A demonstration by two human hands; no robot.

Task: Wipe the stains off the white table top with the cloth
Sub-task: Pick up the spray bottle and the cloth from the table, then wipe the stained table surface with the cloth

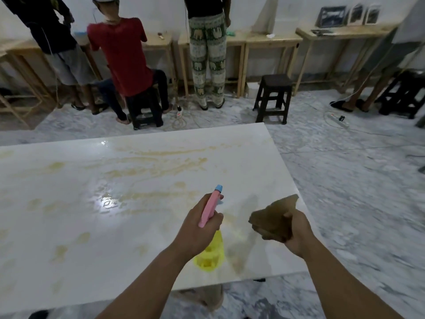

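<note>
Since the stains (151, 171) run in long yellowish streaks across the table (69, 226), mostly left of and beyond both hands, that's where the wiping has to go. Left hand (197, 229) is clamped on a spray bottle (212, 224), nozzle aimed out at the streaks, so it sits nearer the mess. Right hand (296, 231) is bunched tight around the cloth (273, 219), held up off the top, close to the right edge. Plenty of open tabletop leftward, though the near edge is close.

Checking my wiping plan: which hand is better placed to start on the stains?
Probably the right hand: it already holds the cloth above the table top. The left hand grips the spray bottle.
</note>
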